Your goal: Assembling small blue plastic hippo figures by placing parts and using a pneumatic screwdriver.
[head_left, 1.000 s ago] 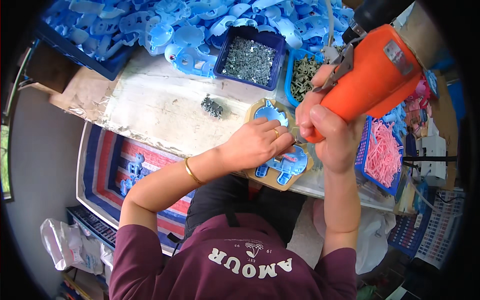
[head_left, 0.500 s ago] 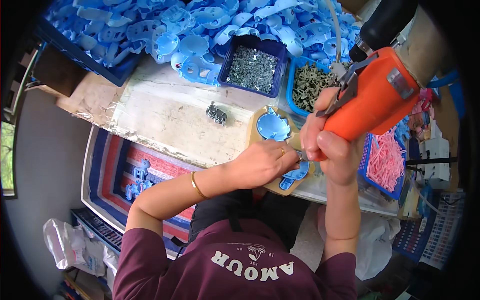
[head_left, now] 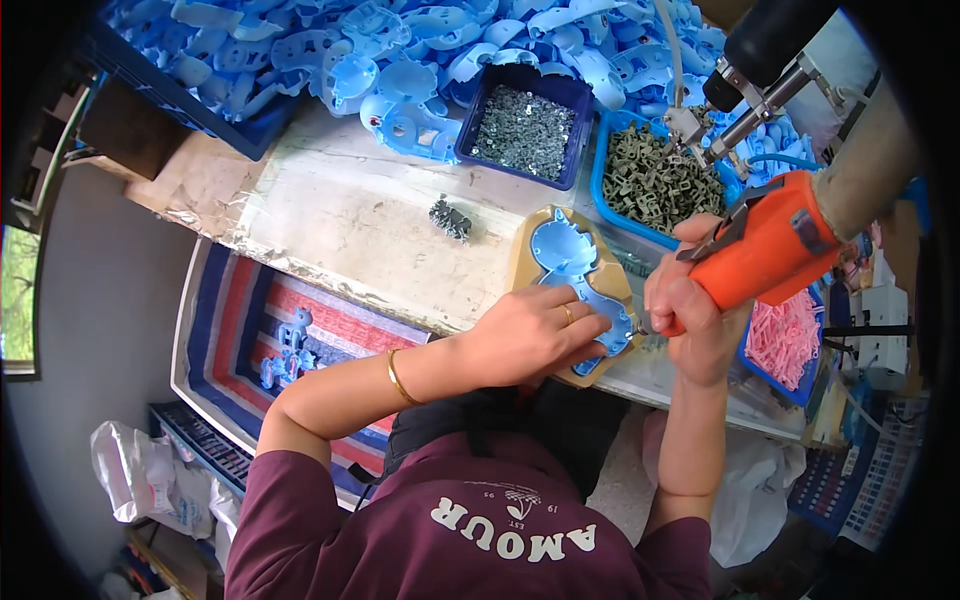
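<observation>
1. From the head camera we see the left hand (head_left: 530, 335) laid flat, fingers spread and pressed down on a pale blue moulded plastic part (head_left: 578, 275) that sits in a tan wooden holding jig (head_left: 525, 250) at the near edge of the worn whitish worktop (head_left: 350, 215).
2. The right hand (head_left: 690, 310) is wrapped tight around the grip of an orange powered screwdriver (head_left: 775, 240); its tip meets the blue part just beside the left fingertips, and the two hands hide the part's near end.
3. A hose and a dark metal hanger (head_left: 745, 85) rise from the tool toward the upper right.
4. Behind the jig stand a dark blue tray of small silvery screws (head_left: 522, 125) and a lighter blue tray of olive-grey plastic clips (head_left: 655, 185); a small loose heap of dark screws (head_left: 450, 218) lies on the worktop between them and the jig.
5. A large pile of blue plastic shells (head_left: 330, 50) fills the far side.
6. A blue bin of pink plastic pieces (head_left: 785, 340) sits right of the tool hand.
7. Below the bench edge, a striped tray (head_left: 240, 330) holds a few blue parts.
</observation>
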`<action>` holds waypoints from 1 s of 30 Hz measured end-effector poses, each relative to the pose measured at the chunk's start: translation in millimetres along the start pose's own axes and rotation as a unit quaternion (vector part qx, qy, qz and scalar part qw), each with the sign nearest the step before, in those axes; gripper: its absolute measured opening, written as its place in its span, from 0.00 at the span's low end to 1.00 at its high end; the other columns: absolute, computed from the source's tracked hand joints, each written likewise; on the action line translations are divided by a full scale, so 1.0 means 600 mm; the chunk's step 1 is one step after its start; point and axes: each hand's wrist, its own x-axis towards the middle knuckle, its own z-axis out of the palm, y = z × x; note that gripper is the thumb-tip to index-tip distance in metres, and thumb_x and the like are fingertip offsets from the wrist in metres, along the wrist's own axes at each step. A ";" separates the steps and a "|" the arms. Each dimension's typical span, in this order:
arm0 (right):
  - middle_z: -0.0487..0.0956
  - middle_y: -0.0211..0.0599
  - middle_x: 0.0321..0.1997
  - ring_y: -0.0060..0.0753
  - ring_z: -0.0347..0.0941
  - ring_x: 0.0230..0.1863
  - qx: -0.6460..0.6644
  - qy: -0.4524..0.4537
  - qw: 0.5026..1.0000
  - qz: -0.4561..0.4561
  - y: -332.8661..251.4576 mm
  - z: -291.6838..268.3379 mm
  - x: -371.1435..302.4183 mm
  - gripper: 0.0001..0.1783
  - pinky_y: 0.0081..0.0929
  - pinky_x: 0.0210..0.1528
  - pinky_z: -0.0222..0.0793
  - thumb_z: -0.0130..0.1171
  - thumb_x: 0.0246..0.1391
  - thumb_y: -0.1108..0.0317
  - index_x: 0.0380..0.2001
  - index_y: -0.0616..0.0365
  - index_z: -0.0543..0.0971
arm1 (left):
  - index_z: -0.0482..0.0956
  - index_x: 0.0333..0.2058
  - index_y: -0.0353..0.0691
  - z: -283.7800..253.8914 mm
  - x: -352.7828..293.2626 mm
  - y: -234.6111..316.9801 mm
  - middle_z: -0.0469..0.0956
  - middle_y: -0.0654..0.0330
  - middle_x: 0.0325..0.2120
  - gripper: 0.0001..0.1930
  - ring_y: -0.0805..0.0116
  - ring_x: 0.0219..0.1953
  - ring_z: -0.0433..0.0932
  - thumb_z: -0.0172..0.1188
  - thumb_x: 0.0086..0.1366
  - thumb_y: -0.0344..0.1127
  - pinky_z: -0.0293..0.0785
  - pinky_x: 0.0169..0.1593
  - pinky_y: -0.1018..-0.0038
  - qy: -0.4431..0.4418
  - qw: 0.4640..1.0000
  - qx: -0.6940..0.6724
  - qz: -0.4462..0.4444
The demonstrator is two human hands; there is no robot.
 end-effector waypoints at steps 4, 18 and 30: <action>0.68 0.28 0.17 0.18 0.60 0.14 0.004 0.017 0.999 0.028 -0.005 0.006 0.001 0.23 0.20 0.20 0.59 0.56 0.53 0.72 0.52 0.68 0.66 | 0.80 0.39 0.42 0.009 -0.011 -0.005 0.80 0.63 0.34 0.13 0.66 0.37 0.79 0.68 0.54 0.33 0.77 0.38 0.71 0.001 1.000 0.005 0.026; 0.72 0.31 0.22 0.18 0.65 0.18 0.008 -0.008 1.000 0.002 0.041 -0.001 0.010 0.19 0.17 0.19 0.61 0.58 0.53 0.73 0.48 0.66 0.69 | 0.80 0.42 0.43 0.021 -0.023 -0.001 0.79 0.62 0.47 0.16 0.61 0.49 0.76 0.68 0.54 0.36 0.71 0.56 0.63 -0.046 0.997 0.052 0.014; 0.72 0.30 0.21 0.16 0.64 0.17 -0.003 0.003 1.000 0.001 0.063 -0.001 0.004 0.09 0.16 0.19 0.61 0.56 0.53 0.74 0.38 0.63 0.71 | 0.79 0.41 0.40 0.039 -0.030 -0.012 0.79 0.61 0.44 0.13 0.62 0.47 0.75 0.63 0.58 0.37 0.71 0.55 0.65 -0.056 0.996 0.060 0.018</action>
